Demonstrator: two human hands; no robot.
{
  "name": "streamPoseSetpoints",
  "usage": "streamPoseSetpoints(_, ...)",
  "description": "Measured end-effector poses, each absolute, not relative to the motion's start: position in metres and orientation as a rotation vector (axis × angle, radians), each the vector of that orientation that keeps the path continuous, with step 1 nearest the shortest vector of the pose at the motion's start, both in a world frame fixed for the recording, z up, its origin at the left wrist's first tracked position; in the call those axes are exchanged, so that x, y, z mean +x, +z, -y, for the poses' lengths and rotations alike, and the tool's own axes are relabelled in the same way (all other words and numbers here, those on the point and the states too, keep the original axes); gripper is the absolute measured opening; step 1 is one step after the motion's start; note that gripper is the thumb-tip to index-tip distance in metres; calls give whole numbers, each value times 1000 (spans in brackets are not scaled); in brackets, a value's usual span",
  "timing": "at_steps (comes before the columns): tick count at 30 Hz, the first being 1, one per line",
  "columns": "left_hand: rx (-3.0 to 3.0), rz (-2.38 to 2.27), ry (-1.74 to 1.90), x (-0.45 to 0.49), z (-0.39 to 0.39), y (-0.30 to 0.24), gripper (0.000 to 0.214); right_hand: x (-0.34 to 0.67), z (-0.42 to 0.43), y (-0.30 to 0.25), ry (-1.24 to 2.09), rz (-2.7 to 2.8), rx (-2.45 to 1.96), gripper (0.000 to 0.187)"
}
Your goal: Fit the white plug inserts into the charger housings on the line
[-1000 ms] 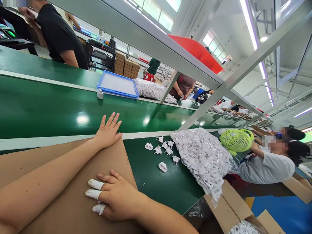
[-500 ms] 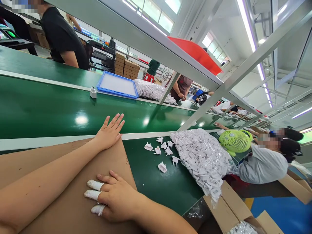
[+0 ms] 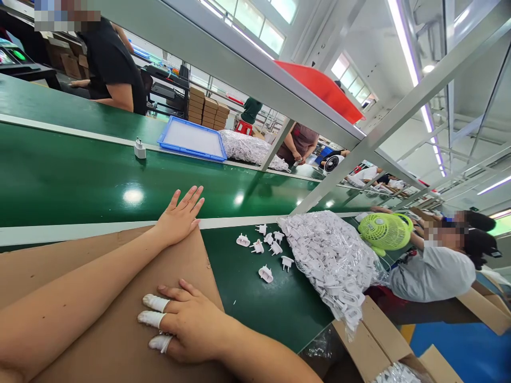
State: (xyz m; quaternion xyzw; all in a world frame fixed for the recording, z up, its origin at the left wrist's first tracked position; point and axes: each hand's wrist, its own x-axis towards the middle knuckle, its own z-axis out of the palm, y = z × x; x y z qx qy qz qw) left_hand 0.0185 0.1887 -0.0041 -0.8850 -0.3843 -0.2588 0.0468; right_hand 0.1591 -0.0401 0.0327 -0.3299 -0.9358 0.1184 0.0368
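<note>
Touching cardboard (image 3: 115, 335), right hand (image 3: 189, 322) loosely spread, left hand (image 3: 179, 217) fanned, apparently on its edge

Bright, fairly even illumination comes from the ceiling tube lights (image 3: 405, 40) and high windows (image 3: 248, 11), leaving round glare spots on the green conveyor surface (image 3: 80, 181) and fine highlights on the plastic bag (image 3: 331, 255); foreground sharp, edges wide-angle stretched.

cardboard sheet (image 3: 112, 330) | brown, few small dark marks | lying flat | on green worktop (image 3: 275, 308)
</note>
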Motion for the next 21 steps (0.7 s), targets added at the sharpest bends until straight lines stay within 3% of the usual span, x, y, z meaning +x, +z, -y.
streamPoseSetpoints(21,-2649,1245,-679,18,-190,-11,57,160,40,31,367,2854,-1014,53)
